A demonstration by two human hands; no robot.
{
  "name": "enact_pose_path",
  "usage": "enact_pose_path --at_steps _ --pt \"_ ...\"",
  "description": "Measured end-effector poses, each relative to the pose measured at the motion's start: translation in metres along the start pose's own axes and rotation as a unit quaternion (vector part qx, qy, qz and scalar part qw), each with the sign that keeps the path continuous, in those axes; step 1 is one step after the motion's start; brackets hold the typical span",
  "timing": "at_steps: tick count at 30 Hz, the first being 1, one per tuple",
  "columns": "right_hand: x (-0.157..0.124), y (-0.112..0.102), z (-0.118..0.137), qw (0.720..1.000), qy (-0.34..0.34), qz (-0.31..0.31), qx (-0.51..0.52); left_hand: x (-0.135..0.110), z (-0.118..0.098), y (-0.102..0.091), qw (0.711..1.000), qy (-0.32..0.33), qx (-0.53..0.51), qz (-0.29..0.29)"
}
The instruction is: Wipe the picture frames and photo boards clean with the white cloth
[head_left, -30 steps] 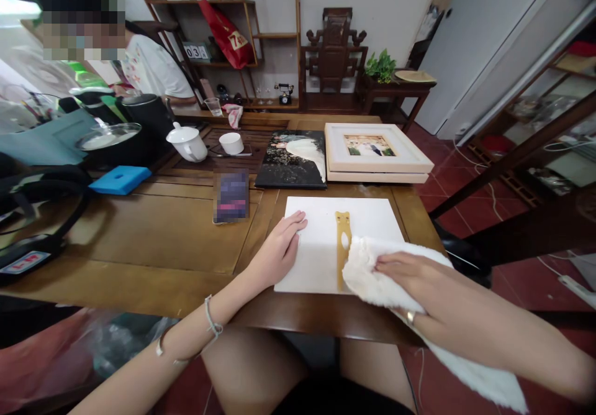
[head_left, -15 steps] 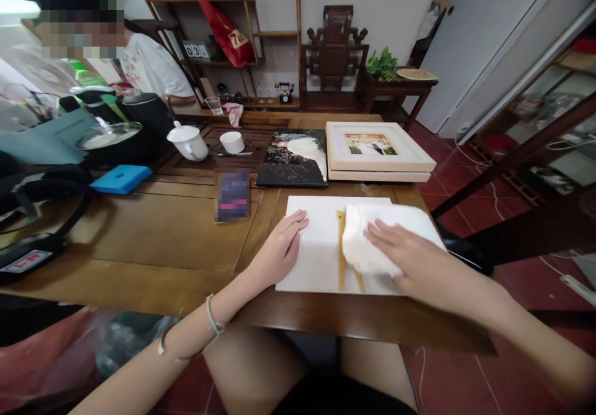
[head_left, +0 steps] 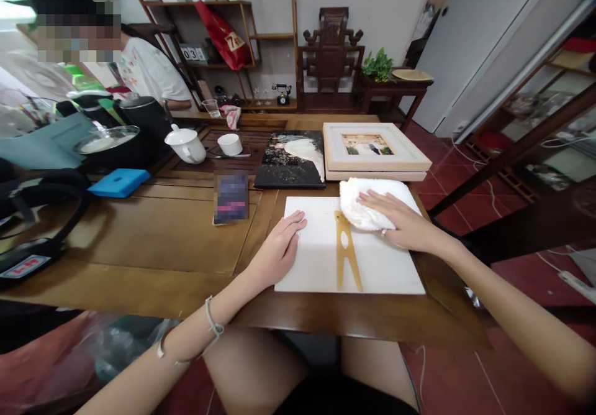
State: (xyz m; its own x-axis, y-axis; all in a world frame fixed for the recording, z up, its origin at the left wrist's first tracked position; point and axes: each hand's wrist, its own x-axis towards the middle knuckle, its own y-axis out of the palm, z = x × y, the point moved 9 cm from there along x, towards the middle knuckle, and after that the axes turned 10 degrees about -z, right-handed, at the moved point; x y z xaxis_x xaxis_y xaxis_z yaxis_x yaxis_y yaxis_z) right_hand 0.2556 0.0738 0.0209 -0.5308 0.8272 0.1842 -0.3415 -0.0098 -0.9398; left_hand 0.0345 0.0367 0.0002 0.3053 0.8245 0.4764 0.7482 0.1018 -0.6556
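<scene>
A white board (head_left: pixel 310 259) lies at the table's front edge, with a yellow A-shaped figure (head_left: pixel 341 259) on its surface. My left hand (head_left: pixel 279 247) rests on the board's left edge, fingers stretched out and holding nothing. Over the board's far right part lies a folded white towel (head_left: pixel 363 217). My right hand (head_left: pixel 395 216) presses flat on top of this towel, its fingers extended. The towel hides the board's upper right corner and sits just beside the top of the yellow figure.
Behind the board are a black picture panel (head_left: pixel 274 169) and stacked pale frames (head_left: pixel 333 148). Farther left stand a dark blue booklet (head_left: pixel 231 194), a white cup (head_left: pixel 230 144), a lidded cup (head_left: pixel 185 145), a blue block (head_left: pixel 118 182) and headphones (head_left: pixel 69 228). Another person (head_left: pixel 153 70) sits far left.
My right hand has slid the towel away from me, toward the board's far edge. The yellow figure, partly covered before, now shows whole. My left hand stays in place.
</scene>
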Motion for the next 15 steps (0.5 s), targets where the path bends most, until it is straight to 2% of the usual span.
enact_pose_path --at_steps 3,5,8,10,12,14,15 --pt "0.001 -0.005 -0.015 0.999 0.043 -0.026 -0.014 0.000 0.000 0.000 1.000 0.000 0.003 0.001" --pt "-0.013 -0.009 -0.007 0.997 0.058 -0.011 -0.041 0.000 -0.001 0.000 1.000 0.000 0.002 -0.001" --pt "-0.055 -0.012 0.030 0.996 0.034 0.018 -0.076 0.000 -0.001 0.000 1.000 -0.004 0.003 0.001" --pt "-0.087 -0.015 0.066 0.996 -0.016 0.013 -0.085 0.001 -0.001 0.000 1.000 -0.007 0.003 0.005" --pt "-0.114 -0.013 0.100 0.994 -0.080 0.032 -0.071 0.001 -0.001 0.000 1.000 -0.011 0.003 0.008" --pt "-0.123 -0.013 0.117 0.991 -0.112 0.042 -0.057 0.001 -0.001 0.001 1.000 -0.016 0.004 0.010" --pt "-0.119 -0.013 0.117 0.992 -0.107 0.046 -0.054 0.001 -0.001 0.001 1.000 -0.018 0.005 0.011"
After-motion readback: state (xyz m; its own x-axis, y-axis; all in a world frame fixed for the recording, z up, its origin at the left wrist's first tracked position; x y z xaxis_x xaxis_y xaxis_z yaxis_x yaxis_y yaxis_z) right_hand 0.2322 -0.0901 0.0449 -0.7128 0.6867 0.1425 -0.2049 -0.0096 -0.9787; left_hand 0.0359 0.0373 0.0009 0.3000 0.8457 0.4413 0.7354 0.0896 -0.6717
